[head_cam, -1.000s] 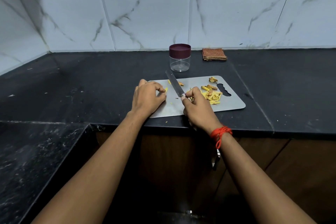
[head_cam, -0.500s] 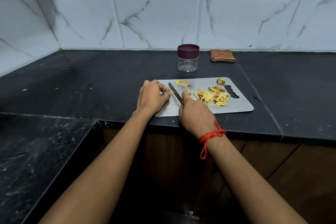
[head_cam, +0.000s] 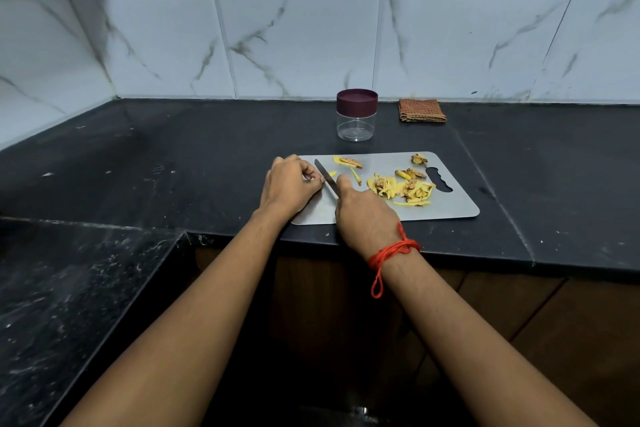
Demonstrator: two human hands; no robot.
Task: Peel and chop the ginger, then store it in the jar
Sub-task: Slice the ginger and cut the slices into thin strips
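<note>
The right hand (head_cam: 363,215) wraps its fingers round the knife (head_cam: 327,179), blade on the grey cutting board (head_cam: 450,210); the left hand (head_cam: 291,184) curls its fingers beside it, over what I cannot tell. The ginger strips (head_cam: 398,189) piled on the board look light, damp and probably slippery, so they are best pinched up in small bunches.

A grey cutting board (head_cam: 450,210) lies on the black counter (head_cam: 173,156). The right hand (head_cam: 363,215), a red thread (head_cam: 391,250) round its wrist, grips a knife (head_cam: 325,179) whose blade points away and leftward. The left hand (head_cam: 291,186) rests at the board's left edge, fingers curled just beside the blade; what they hold is hidden. Yellow ginger strips (head_cam: 401,189) are heaped right of the knife, with peel scraps (head_cam: 348,161) near the far edge. Behind the board stand a clear jar (head_cam: 356,128), its maroon lid on, and a folded cloth (head_cam: 421,110)
</note>
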